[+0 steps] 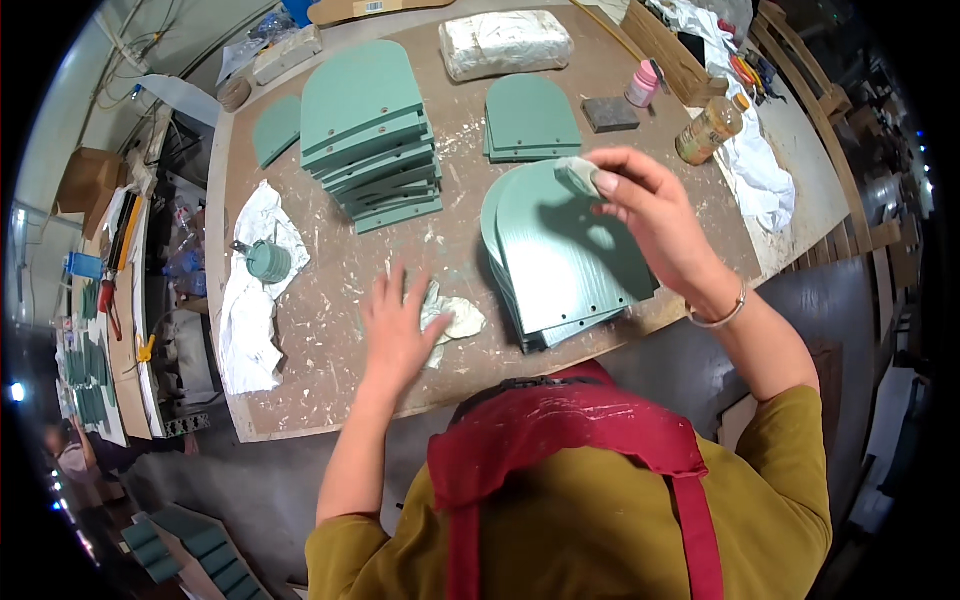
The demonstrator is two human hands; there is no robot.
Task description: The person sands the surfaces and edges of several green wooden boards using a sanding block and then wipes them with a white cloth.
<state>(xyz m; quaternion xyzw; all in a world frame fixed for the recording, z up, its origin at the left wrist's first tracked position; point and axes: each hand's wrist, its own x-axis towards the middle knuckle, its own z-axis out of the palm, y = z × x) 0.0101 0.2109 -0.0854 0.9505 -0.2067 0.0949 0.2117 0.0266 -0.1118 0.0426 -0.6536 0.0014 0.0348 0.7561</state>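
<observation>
My right hand (650,200) pinches a small pale grey-green pad (577,177), perhaps folded cloth, between thumb and fingers. It hovers over the far side of a stack of green round-topped panels (565,270), casting a shadow on the glossy top one. Small dark holes run along that panel's near edge. My left hand (397,325) is spread out low over the brown worktable (330,385), slightly blurred. Its thumb lies by a crumpled off-white rag (460,318); whether it touches the rag I cannot tell.
A tall pile of green panels (365,110) and a smaller one (530,115) stand farther back. Around them are a wrapped white block (505,45), a dark block (610,114), a pink bottle (643,85) and a yellowish bottle (708,132). At left, a green-smeared pot (268,262) sits on white cloth (248,330).
</observation>
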